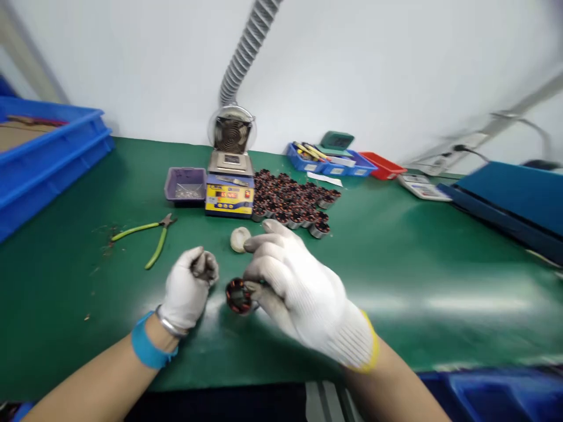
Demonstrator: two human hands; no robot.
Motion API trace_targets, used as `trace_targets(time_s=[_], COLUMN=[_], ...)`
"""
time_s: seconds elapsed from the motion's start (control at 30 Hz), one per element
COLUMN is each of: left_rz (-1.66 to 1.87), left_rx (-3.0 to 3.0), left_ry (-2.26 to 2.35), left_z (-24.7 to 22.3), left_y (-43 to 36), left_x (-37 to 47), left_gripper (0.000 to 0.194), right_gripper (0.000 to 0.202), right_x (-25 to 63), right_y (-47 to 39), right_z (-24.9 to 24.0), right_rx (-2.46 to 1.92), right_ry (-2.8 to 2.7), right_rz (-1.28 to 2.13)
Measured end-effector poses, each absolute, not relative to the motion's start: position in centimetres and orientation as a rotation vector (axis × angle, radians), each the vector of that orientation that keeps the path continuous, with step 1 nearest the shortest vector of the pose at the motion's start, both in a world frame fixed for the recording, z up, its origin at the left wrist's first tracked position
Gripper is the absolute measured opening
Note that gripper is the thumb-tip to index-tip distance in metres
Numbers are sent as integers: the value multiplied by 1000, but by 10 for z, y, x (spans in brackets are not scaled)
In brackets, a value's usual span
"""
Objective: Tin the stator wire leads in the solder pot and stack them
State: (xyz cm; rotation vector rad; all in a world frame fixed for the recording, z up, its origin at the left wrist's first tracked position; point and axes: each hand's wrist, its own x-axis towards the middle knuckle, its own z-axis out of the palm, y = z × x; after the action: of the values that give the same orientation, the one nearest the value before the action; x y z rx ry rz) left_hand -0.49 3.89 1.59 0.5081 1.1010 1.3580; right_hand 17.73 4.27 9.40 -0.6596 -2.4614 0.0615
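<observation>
My right hand (pixel 303 287), in a white knit glove with a yellow cuff, pinches a small motor stator (pixel 236 296) with copper windings between thumb and fingers, just above the mat. My left hand (pixel 188 288), also gloved, is closed with its fingers curled, left of the stator and apart from it; what it holds, if anything, is hidden. A small round whitish dish (pixel 240 239) lies just beyond my right fingertips. Past it, many similar stators (pixel 288 199) stand packed together beside a yellow-and-blue solder pot (pixel 229 190) with a lit red display.
Green-handled cutters (pixel 159 235) lie open on the green mat (pixel 396 281). A purple tray (pixel 185 176) sits left of the pot, under a flexible duct (pixel 250 47). Blue bins (pixel 332 167), a red tray (pixel 382 166) and a calculator (pixel 424 186) stand behind; blue crates (pixel 48 164) are left.
</observation>
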Motion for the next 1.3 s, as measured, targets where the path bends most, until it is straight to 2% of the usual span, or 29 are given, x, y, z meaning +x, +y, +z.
trace_targets(time_s=[0.07, 0.17, 0.23, 0.33, 0.4, 0.53, 0.6, 0.63, 0.7, 0.73, 0.77, 0.83, 0.9, 1.03, 1.17, 1.23, 1.3], left_rz=[1257, 773, 708, 1119, 1417, 1606, 1618, 1606, 1548, 1514, 1480, 1420, 1381, 1288, 1382, 1501, 1463], left_rx=[502, 574, 711, 971, 1124, 1059, 994, 985, 992, 1002, 1017, 1083, 1272, 1781, 1849, 1732, 1698], left_ry=[1047, 661, 595, 833, 1077, 1325, 1307, 1282, 1221, 1194, 1177, 1212, 1327, 1529, 1397, 1426, 1530], left_z=[12, 6, 6, 14, 20, 21, 17, 15, 11, 9, 8, 7, 9, 19, 25, 24, 21], left_y=[41, 42, 39, 30, 25, 31, 35, 35, 32, 29, 25, 21, 20, 21, 19, 20, 23], left_x=[-6, -8, -8, -6, -6, -10, -9, -6, 1, 4, 7, 9, 5, -12, -21, -21, -20], left_gripper=[50, 66, 71, 69, 76, 92, 102, 106, 110, 111, 109, 102, 88, 16, 21, 12, 5], right_gripper=[17, 13, 8, 6, 6, 12, 8, 13, 51, 62, 64, 56, 52, 57, 62, 61, 56], right_x=[175, 177, 179, 189, 199, 210, 201, 192, 171, 160, 152, 143, 146, 167, 179, 179, 177], right_y=[44, 58, 69, 77, 75, 68, 64, 62, 58, 56, 55, 54, 54, 57, 63, 64, 63], right_z=[101, 95, 87, 73, 65, 50, 38, 31, 13, 4, -5, -16, -18, -5, 3, 3, 3], right_rx=[-578, -440, -399, -477, -664, -957, -992, -1002, -983, -931, -865, -773, -780, -859, -837, -819, -796], right_ry=[-2510, -2513, -2484, -2423, -2285, -1696, -1720, -1822, -2027, -2056, -2043, -1968, -1959, -2128, -2175, -2188, -2226], right_rz=[-6, -110, -157, -131, 53, 396, 399, 380, 311, 280, 257, 232, 227, 187, 94, 69, 59])
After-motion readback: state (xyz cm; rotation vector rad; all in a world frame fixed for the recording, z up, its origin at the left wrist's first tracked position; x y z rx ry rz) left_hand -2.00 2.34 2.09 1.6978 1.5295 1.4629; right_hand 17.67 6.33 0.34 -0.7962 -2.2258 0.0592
